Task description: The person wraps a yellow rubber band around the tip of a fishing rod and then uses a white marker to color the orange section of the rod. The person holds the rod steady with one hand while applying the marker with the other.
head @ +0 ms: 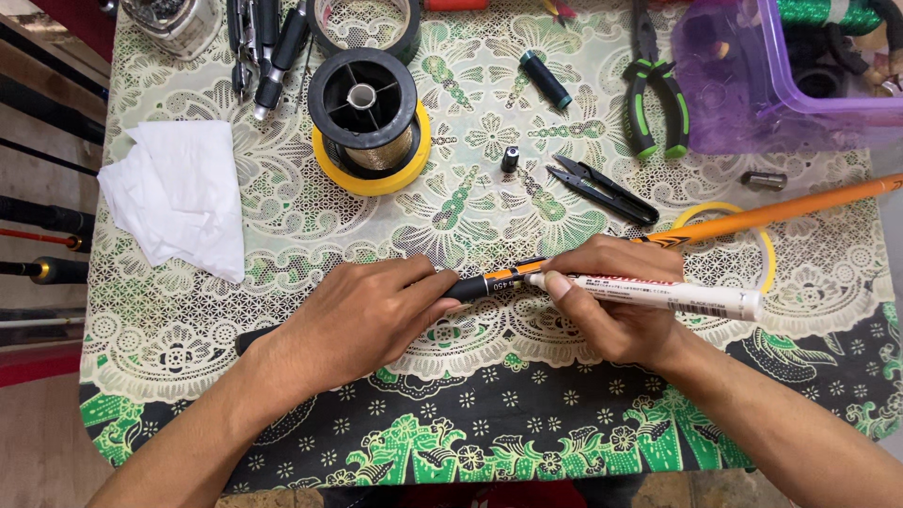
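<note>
The grip of the left hand is clamped on the black handle of an orange rod, lying across the counter's middle. The right hand's grip is closed around a white marker, its tip against the rod. Black snips lie just behind.

rod: orange shaft, black section with orange band near left grip. marker in right grip: white body, red print. bench cloth: cream lace-like floral pattern, black border with green and white flowers. spool: black, gold thread. tape under it: yellow. pliers: black, green handles. snips: black. tissue: white. box: translucent purple. small bobbin: dark green.
</note>
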